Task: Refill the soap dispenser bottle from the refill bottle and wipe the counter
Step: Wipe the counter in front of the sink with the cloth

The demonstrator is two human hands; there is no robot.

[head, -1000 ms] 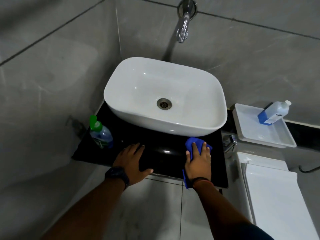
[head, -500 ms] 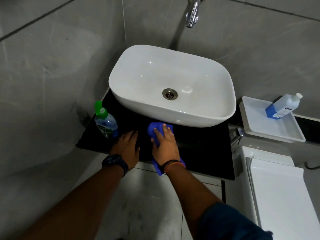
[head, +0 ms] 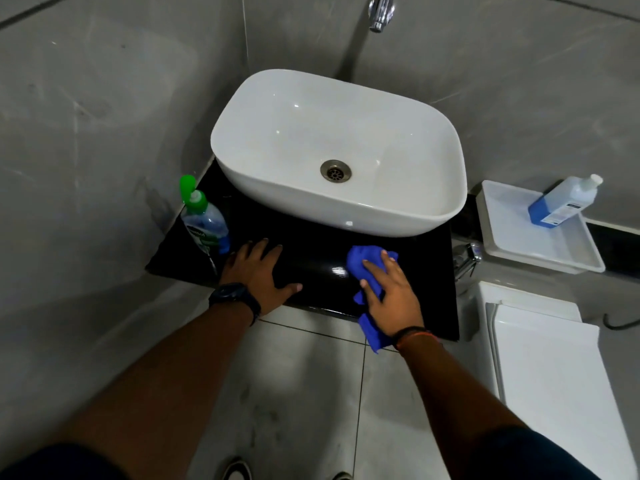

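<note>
Nearest, two bare forearms reach up from the bottom edge toward a black counter (head: 311, 258) at the middle of the view. Toward 9 o'clock on that counter the left hand (head: 258, 278), with a dark watch (head: 233, 295) on its wrist, lies flat with fingers spread wide and thumb out over the front edge, holding nothing. Toward 3 o'clock of it the right hand (head: 388, 296) presses palm-down on a crumpled blue cloth (head: 363, 265), fingers laid over it, with a tail of the cloth hanging past the counter's front edge below the wrist, which wears a thin band (head: 417, 333). Just beyond the left hand's fingertips, at about 10 o'clock, stands the soap dispenser bottle (head: 204, 220), clear with a green pump top, close to the grey wall. Behind both hands a white basin (head: 346, 209) sits on the counter, its metal drain (head: 335, 170) visible. Off at 2 o'clock, well apart from the counter, the refill bottle (head: 562, 202) lies tilted in a white tray (head: 540, 258), blue liquid pooled at its lower end. At 12 o'clock a chrome tap (head: 380, 12) juts from the wall.
</note>
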